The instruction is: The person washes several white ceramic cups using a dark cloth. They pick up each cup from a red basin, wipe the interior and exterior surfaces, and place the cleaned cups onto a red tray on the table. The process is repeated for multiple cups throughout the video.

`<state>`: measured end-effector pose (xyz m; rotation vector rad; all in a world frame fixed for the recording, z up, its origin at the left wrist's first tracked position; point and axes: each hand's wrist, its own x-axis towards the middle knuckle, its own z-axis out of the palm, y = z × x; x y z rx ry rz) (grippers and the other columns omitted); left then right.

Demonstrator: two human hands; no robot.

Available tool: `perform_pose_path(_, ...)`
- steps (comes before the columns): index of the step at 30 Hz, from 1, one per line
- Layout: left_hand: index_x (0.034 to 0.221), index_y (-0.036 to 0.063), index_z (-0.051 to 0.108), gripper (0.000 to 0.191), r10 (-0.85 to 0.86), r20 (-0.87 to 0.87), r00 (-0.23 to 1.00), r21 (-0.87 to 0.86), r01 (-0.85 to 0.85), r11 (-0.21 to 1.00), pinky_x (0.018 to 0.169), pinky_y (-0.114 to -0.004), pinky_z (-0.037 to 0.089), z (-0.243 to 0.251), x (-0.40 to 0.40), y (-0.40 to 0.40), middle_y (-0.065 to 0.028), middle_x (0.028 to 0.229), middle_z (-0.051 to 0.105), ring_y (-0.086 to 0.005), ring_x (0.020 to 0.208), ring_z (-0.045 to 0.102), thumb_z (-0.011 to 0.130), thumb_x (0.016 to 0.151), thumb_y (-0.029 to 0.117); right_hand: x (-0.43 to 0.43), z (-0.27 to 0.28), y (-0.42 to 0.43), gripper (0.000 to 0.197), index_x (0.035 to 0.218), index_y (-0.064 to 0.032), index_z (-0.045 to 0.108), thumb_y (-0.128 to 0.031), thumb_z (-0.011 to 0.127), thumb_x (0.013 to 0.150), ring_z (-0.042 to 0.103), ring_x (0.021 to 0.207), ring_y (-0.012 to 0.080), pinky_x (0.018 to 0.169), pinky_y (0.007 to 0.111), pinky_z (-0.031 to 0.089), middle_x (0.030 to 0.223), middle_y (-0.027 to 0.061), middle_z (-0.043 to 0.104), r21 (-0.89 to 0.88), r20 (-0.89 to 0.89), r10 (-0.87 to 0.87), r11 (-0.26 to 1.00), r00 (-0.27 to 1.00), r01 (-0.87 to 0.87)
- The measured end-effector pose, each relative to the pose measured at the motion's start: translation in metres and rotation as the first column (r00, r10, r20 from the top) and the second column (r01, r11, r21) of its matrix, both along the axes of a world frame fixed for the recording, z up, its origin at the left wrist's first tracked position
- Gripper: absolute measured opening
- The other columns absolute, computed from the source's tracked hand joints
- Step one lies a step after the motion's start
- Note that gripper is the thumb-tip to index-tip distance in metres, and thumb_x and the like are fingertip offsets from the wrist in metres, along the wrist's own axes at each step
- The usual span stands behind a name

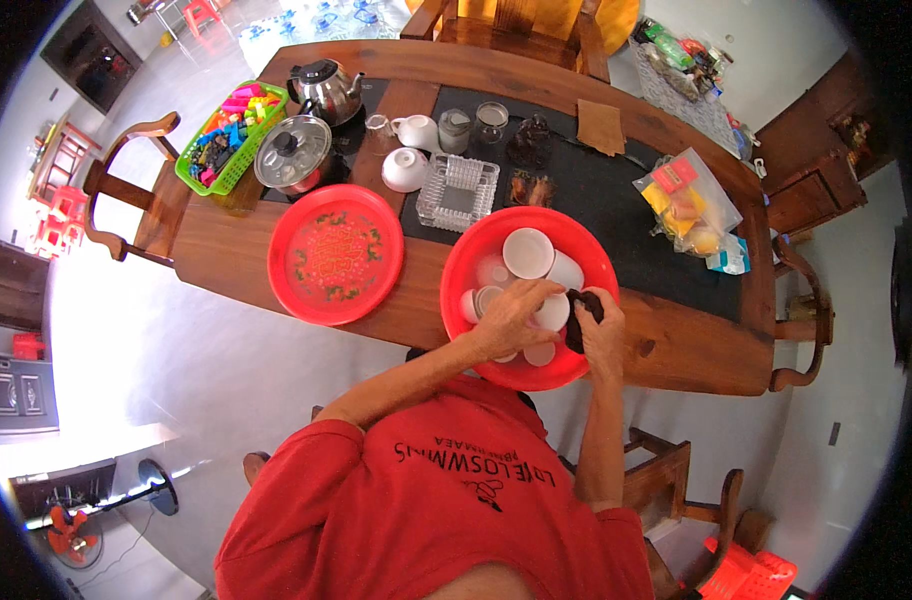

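My left hand (510, 319) grips a small white cup (552, 312) over a red plastic basin (456, 262). A dark brown cloth (576, 330) is bunched in my right hand (606, 334), right beside that cup. Several more cups stand or lie in the basin, among them an upright white cup (528, 253) and a tipped white cup (566, 270). Partly hidden by my left hand is a clear glass (488, 298). To the left of the basin lies a round red tray (336, 255) with a printed pattern.
Behind the basin stand a ribbed glass dish (458, 193), an upturned white bowl (405, 169), a white mug (417, 133) and glass jars (492, 121). Farther left are a lidded steel pot (294, 155), a steel kettle (327, 91) and a green basket (232, 142). Plastic bags (688, 202) lie right.
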<state>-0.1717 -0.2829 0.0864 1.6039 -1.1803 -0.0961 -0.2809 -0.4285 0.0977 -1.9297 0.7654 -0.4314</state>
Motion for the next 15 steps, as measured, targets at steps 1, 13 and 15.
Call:
perform_pose_path(1,0.116,0.0037,0.054,0.062,-0.014,-0.043,0.999,0.011,0.015,1.000,0.081,-0.036,0.049,0.005,-0.003,0.002,-0.0124,0.109,0.059,-0.0251,0.097,0.059,0.080,0.061,0.009,-0.001,-0.001,-0.001,0.024,0.101,0.0002,0.058,-0.010,0.062,0.080,0.059,0.080,0.0220,0.073,0.032,0.046,0.088,0.0133,0.062,-0.030,0.013,0.002,1.000,1.000,-0.002)
perform_pose_path(13,0.113,0.0020,0.050,0.038,0.145,-0.852,0.503,0.075,-0.157,0.985,0.068,-0.025,0.050,-0.009,0.043,0.017,-0.0060,0.098,0.059,-0.0117,0.085,0.058,0.065,0.085,0.023,-0.019,-0.012,0.009,0.031,0.100,-0.0066,0.056,-0.006,0.064,0.070,0.051,0.093,0.0348,0.079,0.045,0.043,0.096,0.0140,0.053,-0.607,-0.218,-0.015,0.785,0.976,-0.123)
perform_pose_path(15,0.112,0.0019,0.049,0.039,0.148,-0.882,0.447,0.068,-0.190,0.979,0.064,-0.026,0.050,-0.009,0.044,0.019,-0.0058,0.093,0.060,-0.0129,0.080,0.059,0.060,0.089,0.031,-0.017,-0.011,0.013,0.033,0.101,-0.0074,0.056,-0.007,0.065,0.069,0.051,0.092,0.0332,0.078,0.043,0.045,0.095,0.0134,0.052,-0.646,-0.293,0.008,0.735,0.956,-0.204)
